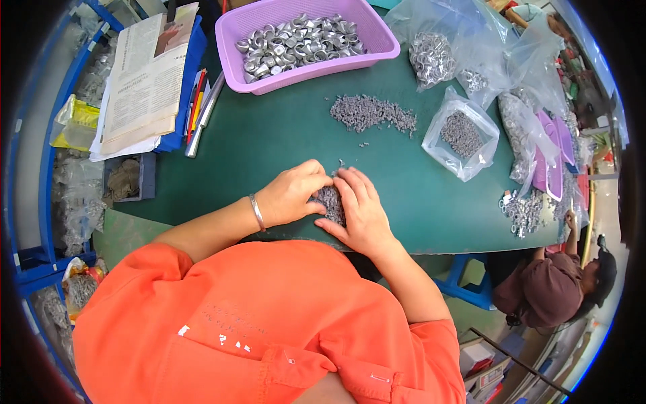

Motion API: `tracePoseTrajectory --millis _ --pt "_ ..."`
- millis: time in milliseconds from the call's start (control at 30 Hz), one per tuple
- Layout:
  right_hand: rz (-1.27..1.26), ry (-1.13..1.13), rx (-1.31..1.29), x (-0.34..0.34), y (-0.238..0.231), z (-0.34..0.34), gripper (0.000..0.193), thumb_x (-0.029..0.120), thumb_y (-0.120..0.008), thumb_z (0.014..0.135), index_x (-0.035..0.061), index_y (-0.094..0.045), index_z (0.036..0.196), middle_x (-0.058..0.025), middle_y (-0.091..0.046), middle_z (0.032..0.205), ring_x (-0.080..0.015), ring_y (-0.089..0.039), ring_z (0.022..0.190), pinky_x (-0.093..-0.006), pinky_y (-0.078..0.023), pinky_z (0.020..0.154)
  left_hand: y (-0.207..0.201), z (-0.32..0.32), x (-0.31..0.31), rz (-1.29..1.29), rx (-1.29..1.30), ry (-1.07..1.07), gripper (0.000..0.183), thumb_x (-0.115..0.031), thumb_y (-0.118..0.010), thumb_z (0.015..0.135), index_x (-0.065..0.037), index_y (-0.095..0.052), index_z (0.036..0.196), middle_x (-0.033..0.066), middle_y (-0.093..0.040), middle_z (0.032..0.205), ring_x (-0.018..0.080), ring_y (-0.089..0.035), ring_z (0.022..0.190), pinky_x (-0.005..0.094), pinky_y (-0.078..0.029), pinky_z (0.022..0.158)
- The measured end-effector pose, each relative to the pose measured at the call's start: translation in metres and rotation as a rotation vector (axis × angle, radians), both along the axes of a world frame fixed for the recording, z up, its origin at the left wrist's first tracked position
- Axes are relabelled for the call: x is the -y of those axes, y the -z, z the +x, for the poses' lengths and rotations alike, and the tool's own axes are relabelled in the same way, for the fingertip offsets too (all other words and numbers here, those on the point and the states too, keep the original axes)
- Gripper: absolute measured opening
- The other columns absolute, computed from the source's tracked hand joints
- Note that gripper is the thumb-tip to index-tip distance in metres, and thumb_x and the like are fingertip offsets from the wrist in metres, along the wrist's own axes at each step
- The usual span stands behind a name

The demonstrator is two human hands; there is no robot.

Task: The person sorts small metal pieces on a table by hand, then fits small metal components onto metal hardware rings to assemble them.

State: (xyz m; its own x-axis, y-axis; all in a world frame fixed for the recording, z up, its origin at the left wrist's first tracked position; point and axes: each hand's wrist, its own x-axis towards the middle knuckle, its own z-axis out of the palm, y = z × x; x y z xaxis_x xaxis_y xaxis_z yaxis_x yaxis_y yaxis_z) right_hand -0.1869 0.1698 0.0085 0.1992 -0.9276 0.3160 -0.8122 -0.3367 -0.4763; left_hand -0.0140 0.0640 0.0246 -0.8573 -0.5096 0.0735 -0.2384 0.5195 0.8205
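A small heap of tiny grey metal pieces [330, 205] lies near the front edge of the green table, between my two hands. My left hand [293, 193] is on its left side, fingers bent and thumb apart from them, the tips touching the pieces. From the right, my right hand [365, 212] rests against the same heap with its fingers stretched and its thumb spread below. The pieces partly hide under my fingertips. Farther back, a larger spread of similar grey pieces [370, 113] lies loose on the table. A few strays lie between the two piles.
A purple basket [309, 79] of silvery metal rings stands at the back. To the right are an opened clear bag [461, 135] of grey pieces, more bags, and loose metal parts [523, 212]. Newspaper [145, 74] and pens lie left. Another person [545, 286] sits at the right.
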Motion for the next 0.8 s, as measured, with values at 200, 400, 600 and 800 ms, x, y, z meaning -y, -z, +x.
tracePoseTrajectory --millis 200,400,600,800 --pt "0.005 0.021 0.132 0.002 -0.007 0.002 0.058 0.025 -0.077 0.07 0.0002 -0.051 0.115 -0.0182 -0.051 0.118 -0.0366 -0.049 0.109 -0.0434 -0.042 0.093 0.015 0.009 0.008 0.076 -0.144 0.051 0.03 -0.005 -0.076 0.071 0.0 -0.062 0.098 0.0081 -0.056 0.095 0.0158 -0.061 0.072 0.0265 -0.053 0.066" --pt "-0.075 0.233 0.151 0.041 -0.011 -0.015 0.016 0.001 -0.069 0.074 0.0024 -0.063 0.088 -0.0109 -0.059 0.087 -0.0298 -0.055 0.082 -0.037 -0.045 0.073 0.017 0.009 0.014 0.201 -0.21 -0.034 0.017 -0.007 -0.072 0.077 0.001 -0.064 0.09 0.0077 -0.059 0.088 0.0149 -0.061 0.068 0.0261 -0.052 0.063" --pt "0.036 0.228 0.064 0.048 -0.015 -0.016 0.015 -0.001 -0.071 0.071 0.0026 -0.063 0.084 -0.0085 -0.06 0.082 -0.0282 -0.056 0.076 -0.036 -0.047 0.069 0.015 0.011 0.017 0.213 -0.202 -0.072 0.011 -0.003 -0.069 0.078 0.001 -0.064 0.087 0.0073 -0.059 0.087 0.0151 -0.059 0.066 0.0267 -0.05 0.062" --pt "0.113 0.306 0.341 0.024 -0.027 -0.012 0.014 -0.003 -0.07 0.072 0.0025 -0.063 0.082 -0.0104 -0.064 0.081 -0.0249 -0.063 0.072 -0.0323 -0.051 0.064 0.013 0.001 0.027 0.055 -0.251 -0.107 0.014 -0.001 -0.065 0.079 0.0 -0.062 0.092 0.0099 -0.057 0.088 0.0235 -0.059 0.072 0.0317 -0.049 0.063"
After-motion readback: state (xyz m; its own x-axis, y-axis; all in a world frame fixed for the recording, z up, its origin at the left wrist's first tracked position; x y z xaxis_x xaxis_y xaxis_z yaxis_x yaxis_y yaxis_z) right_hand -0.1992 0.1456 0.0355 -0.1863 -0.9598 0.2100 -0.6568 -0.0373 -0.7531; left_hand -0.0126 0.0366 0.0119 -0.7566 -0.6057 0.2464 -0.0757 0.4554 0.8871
